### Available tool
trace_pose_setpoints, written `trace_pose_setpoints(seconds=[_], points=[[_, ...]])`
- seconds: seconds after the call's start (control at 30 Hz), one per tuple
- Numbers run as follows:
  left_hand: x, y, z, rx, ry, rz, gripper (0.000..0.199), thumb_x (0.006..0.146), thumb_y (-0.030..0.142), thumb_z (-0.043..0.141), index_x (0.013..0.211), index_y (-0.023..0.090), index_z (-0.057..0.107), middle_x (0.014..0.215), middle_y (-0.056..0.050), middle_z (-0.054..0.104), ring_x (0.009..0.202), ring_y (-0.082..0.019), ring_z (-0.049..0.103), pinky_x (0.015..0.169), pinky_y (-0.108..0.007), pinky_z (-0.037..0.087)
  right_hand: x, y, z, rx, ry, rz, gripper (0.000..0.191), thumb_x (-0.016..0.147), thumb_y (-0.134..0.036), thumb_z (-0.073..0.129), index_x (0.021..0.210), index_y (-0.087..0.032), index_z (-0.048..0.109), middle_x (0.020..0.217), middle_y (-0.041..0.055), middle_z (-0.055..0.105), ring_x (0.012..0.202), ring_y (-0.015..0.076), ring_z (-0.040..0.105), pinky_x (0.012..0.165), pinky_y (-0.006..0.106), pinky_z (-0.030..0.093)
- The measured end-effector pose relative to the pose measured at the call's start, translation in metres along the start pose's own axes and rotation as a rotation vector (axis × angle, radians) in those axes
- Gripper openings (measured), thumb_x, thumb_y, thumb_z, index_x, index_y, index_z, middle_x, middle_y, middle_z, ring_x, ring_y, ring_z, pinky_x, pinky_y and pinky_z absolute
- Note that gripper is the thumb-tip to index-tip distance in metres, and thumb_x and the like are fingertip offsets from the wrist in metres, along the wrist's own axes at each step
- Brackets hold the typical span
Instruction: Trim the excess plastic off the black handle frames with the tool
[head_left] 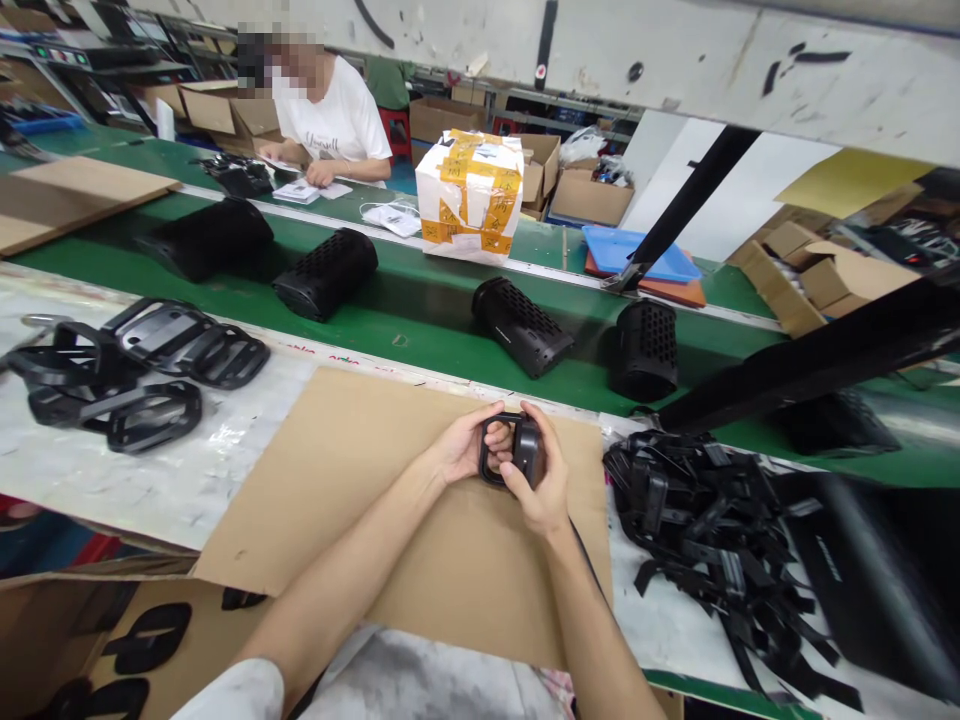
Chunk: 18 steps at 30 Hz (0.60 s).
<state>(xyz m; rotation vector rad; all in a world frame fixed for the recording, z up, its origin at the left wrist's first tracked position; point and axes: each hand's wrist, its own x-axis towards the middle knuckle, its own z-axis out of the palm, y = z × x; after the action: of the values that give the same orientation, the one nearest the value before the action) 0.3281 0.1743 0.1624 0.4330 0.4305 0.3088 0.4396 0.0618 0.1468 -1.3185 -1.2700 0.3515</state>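
Observation:
Between my two hands is a black plastic frame [491, 478] with rounded corners and a hole through it, held just above a cardboard sheet [337, 450]. My left hand [469, 445] grips its left side, and some fingertips show through the opening. On the right side, my right hand [544, 480] has its thumb in front and its fingers over the top edge, around a thicker black piece [527, 450]. Whether that piece is part of the frame I cannot tell. A thin dark strip hangs below my right wrist.
Black frames [157, 420] lie at left; a heap of black straps [697, 530] lies at right. Beyond, perforated black housings [326, 272] rest on a green conveyor [420, 330]. A slanted black post [810, 345] stands right. Across the belt sits a co-worker [337, 110] beside a taped box [469, 195].

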Motion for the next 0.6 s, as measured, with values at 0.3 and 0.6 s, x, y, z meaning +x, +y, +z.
trace_pose_setpoints(seconds=[0.3, 0.6], points=[[-0.004, 0.004, 0.001, 0.133, 0.001, 0.066, 0.054, 0.088, 0.044, 0.072, 0.050, 0.018, 0.044, 0.047, 0.003, 0.035, 0.050, -0.010, 0.038, 0.054, -0.022, 0.038, -0.002, 0.000, 0.003, -0.060, -0.003, -0.052, 0.072, 0.086, -0.043, 0.071, 0.151, -0.022, 0.049, 0.151, 0.0150, 0.055, 0.142, 0.0362, 0.051, 0.120, 0.059, 0.040], [-0.001, -0.011, 0.008, 0.205, -0.021, 0.138, 0.052, 0.082, 0.066, 0.071, 0.077, 0.014, 0.069, 0.069, -0.004, 0.060, 0.067, -0.015, 0.054, 0.069, -0.026, 0.043, 0.001, 0.000, 0.000, 0.003, 0.297, -0.022, 0.065, 0.090, -0.051, 0.062, 0.146, -0.020, 0.050, 0.146, 0.0173, 0.056, 0.137, 0.0383, 0.055, 0.117, 0.060, 0.041]])
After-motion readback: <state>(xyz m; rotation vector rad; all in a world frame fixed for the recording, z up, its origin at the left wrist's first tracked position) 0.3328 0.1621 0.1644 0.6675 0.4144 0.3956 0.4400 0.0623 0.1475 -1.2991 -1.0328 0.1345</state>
